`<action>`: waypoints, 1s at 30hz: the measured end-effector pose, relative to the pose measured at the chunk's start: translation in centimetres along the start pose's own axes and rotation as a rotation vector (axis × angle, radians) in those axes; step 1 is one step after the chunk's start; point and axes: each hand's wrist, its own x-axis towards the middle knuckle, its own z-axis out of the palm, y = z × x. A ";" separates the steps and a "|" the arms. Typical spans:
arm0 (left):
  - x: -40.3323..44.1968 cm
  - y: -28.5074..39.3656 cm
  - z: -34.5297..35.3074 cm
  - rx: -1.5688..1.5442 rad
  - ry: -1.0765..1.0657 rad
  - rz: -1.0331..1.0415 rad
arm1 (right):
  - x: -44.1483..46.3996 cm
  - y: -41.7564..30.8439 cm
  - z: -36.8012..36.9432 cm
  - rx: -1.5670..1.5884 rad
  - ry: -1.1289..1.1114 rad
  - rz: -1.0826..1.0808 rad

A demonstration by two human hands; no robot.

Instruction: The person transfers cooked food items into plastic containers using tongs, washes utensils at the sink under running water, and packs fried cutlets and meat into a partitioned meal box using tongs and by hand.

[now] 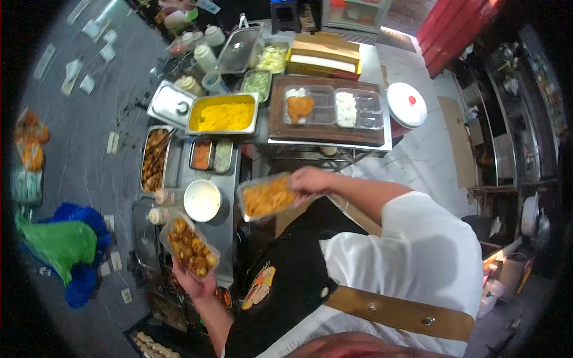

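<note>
My left hand (196, 280) holds a clear plastic container of browned food chunks (190, 246) from below, at the lower left. In my right hand (309, 181) is a second clear container, filled with orange food (268, 197), gripped at its right end. A white round tub (202, 200) of pale contents stands on the steel counter between and above the two containers. On a wooden board (325, 135) lie two divided trays: one tray (323, 107) has white food and an orange-brown portion, the other tray (366, 111) white food only.
Steel pans hold yellow food (224, 116), brown strips (156, 156), shredded greens (257, 82) and small toppings. Squeeze bottles (205, 58) stand behind. A yellow box (325, 58) sits at the back, and a white-lidded pot (406, 105) to the right of the board.
</note>
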 end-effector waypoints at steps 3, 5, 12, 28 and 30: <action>7.7 -1.7 8.2 0.107 -0.038 -0.061 | -7.4 -6.7 -12.1 -0.112 0.379 -0.087; 14.8 -3.3 13.4 0.120 -0.176 -0.122 | -11.4 -9.9 -21.1 -0.066 0.614 -0.170; 42.6 -11.0 38.8 0.391 -0.455 -0.214 | -17.3 -15.8 -54.3 0.072 1.019 -0.285; 82.5 -46.3 71.4 1.174 -0.895 -0.554 | -5.0 -13.8 -76.8 -0.064 0.979 -0.032; 83.3 -49.5 71.5 1.346 -0.891 -0.584 | -5.0 -13.6 -77.0 -0.083 0.975 -0.055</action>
